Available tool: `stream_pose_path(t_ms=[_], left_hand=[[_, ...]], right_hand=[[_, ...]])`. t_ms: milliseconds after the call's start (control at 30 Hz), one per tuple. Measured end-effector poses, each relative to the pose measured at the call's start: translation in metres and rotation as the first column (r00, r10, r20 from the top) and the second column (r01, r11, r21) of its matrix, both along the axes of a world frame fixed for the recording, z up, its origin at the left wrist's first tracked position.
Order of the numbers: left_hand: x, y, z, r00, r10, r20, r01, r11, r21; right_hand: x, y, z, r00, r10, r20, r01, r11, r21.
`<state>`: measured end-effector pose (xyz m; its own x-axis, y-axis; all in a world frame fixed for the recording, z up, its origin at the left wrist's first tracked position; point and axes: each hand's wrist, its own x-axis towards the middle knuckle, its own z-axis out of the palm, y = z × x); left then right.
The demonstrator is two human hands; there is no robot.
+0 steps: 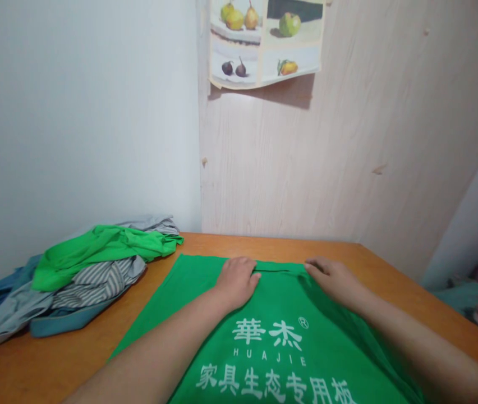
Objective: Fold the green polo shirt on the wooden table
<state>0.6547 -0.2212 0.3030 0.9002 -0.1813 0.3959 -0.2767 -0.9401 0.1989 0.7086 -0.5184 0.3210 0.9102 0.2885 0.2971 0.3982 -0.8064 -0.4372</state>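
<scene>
A green cloth piece (281, 303) with white Chinese characters and "HUAJIE" printed on it is spread over the table; its garment kind I cannot make out. My left hand (238, 280) rests on it near the far edge, palm down, with the thumb out to the right. At the far right corner, my right hand (327, 276) pinches the cloth's edge between thumb and fingers. A short dark fold line runs along the far edge between both hands. The near part of the cloth passes out of the picture.
On the orange-brown wooden table (7, 370), a heap of clothes lies at left: a bright green garment (91, 252), a striped one (96, 283) and bluish ones. A wall with a fruit poster (239, 50) stands behind. Pink and teal fabric (466, 297) shows beyond the right edge.
</scene>
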Motion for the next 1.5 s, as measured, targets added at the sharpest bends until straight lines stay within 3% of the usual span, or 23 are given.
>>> stream_pose_path(t_ms=[100,200,333,733,833,1000,1200,1367,1500], left_hand=[[-0.008,-0.011,-0.011,0.987,-0.088,-0.137,0.092,0.996,0.022],[-0.012,-0.008,-0.020,0.952,-0.129,-0.279,0.140,0.990,0.019],[-0.014,0.009,-0.022,0.932,-0.156,-0.328,0.159,0.987,-0.016],[-0.013,0.057,-0.024,0.940,0.067,-0.333,-0.064,0.998,0.020],[-0.012,0.066,-0.022,0.934,0.131,-0.333,-0.129,0.991,0.026],[-0.012,0.077,-0.017,0.930,0.118,-0.349,-0.115,0.993,0.027],[-0.020,0.117,-0.006,0.949,0.110,-0.295,-0.157,0.977,-0.141],[-0.034,0.159,-0.005,0.956,0.148,-0.254,-0.232,0.910,-0.343],[-0.053,0.175,-0.002,0.936,0.166,-0.310,-0.316,0.785,-0.533]], right_hand=[[-0.016,0.044,-0.010,0.993,0.112,-0.027,-0.114,0.992,-0.054],[-0.027,0.061,-0.035,0.982,0.144,-0.119,-0.168,0.959,-0.228],[-0.030,0.049,-0.055,0.985,0.059,-0.159,-0.114,0.926,-0.361],[-0.032,0.040,-0.052,0.986,0.046,-0.161,-0.104,0.922,-0.373],[-0.032,0.039,-0.054,0.986,0.051,-0.158,-0.107,0.925,-0.364],[-0.031,0.036,-0.056,0.987,0.060,-0.147,-0.105,0.940,-0.326],[-0.001,0.030,-0.044,0.987,0.079,-0.141,-0.087,0.995,-0.057],[0.038,0.041,-0.032,0.979,0.014,-0.205,-0.004,0.999,0.046],[0.057,0.053,-0.030,0.958,0.012,-0.287,0.000,0.999,0.043]])
